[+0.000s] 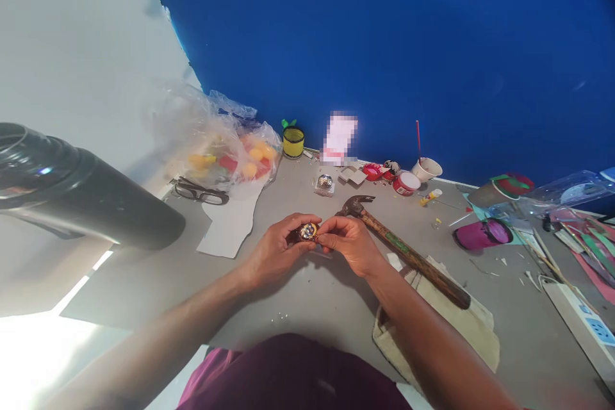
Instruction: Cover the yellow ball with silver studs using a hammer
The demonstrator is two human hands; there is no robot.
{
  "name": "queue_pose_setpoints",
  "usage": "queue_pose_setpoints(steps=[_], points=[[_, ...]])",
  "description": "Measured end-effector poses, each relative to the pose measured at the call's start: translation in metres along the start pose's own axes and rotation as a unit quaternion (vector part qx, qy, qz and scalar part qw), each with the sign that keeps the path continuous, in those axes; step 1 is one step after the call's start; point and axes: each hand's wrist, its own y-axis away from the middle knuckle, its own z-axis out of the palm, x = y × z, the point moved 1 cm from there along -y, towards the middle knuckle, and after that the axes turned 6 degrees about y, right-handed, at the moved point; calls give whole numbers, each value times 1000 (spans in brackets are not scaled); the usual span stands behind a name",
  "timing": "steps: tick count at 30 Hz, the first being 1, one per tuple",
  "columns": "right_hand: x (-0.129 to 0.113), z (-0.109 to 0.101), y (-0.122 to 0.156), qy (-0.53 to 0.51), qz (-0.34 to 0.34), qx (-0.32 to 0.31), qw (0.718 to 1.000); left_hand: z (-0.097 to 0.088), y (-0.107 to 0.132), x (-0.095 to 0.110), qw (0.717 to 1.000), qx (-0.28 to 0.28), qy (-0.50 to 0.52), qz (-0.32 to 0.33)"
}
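Both my hands meet over the grey floor (307, 295), holding one small round shiny object with a yellow rim (307, 231). My left hand (278, 250) cups it from the left with curled fingers. My right hand (350, 243) pinches its right edge between thumb and fingertips. A wooden-handled hammer (408, 256) lies just right of my right hand, its head near my fingers.
A clear plastic bag of yellow and red pieces (230, 154), black glasses (199, 192), a white sheet (230, 224), a yellow cup (293, 141), small pots and a paper cup (425, 168) line the blue wall. A black cylinder (81, 192) lies left; a power strip (583, 317) right.
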Motion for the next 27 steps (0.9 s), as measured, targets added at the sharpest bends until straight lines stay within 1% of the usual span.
queue_pose_setpoints(steps=[6,9,14,20,22,24,27], points=[[-2,5,2,23,-31,33,999,0,0,-2,997,28,-59,33],[-2,8,4,44,-45,47,997,1,1,-3,995,42,-76,44],[1,13,5,44,-52,63,996,4,3,-5,992,63,-85,66],[4,11,5,50,-58,55,996,10,6,-8,990,73,-87,86],[2,12,6,47,-57,51,996,10,5,-8,991,75,-73,77],[-1,13,6,55,-55,48,996,9,4,-8,996,70,-38,50],[-5,9,6,94,-61,45,993,7,1,-10,998,29,59,-13]])
